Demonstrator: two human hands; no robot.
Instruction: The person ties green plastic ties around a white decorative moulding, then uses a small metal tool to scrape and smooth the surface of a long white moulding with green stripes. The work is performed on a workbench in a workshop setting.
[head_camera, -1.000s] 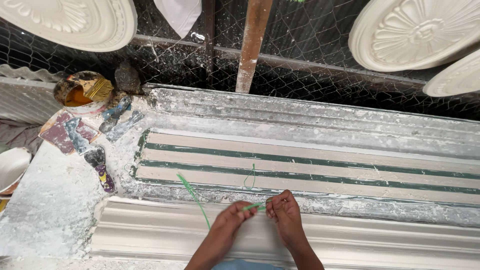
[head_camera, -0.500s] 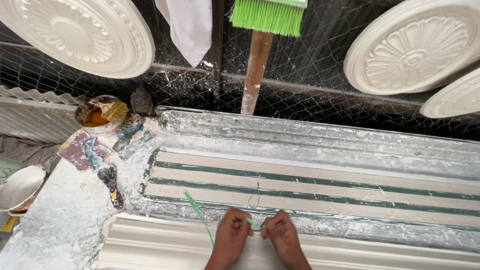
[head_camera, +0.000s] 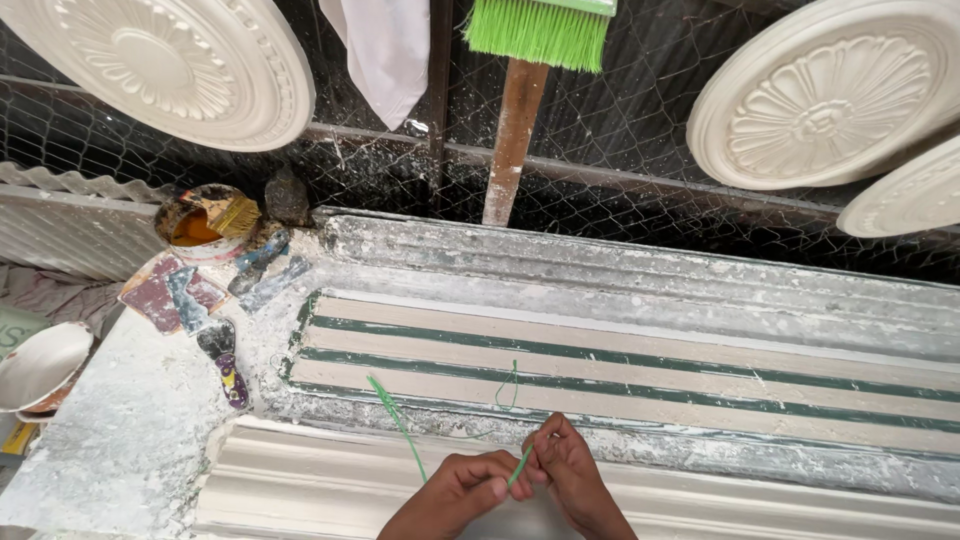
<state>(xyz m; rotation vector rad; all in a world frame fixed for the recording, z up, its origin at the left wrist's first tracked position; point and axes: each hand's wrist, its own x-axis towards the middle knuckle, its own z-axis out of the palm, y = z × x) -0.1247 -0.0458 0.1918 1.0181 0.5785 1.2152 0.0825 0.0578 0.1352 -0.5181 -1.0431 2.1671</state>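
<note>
- Strand of green cord (head_camera: 400, 425) is pinched at the lower edge of the view between the fingertips of the left hand (head_camera: 455, 495) and the right hand (head_camera: 570, 480), close together.
- One end trails left over the white moulding (head_camera: 300, 480); a thin loop (head_camera: 510, 385) lies on the long green-striped mould (head_camera: 640, 375).
- Judged from this, the cord is being worked; nothing is yet seen tied or fixed.

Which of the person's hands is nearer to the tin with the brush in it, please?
Left. The left hand lies closer to the tin at the far left; the right hand is further right. Both pinch the green string.
</note>
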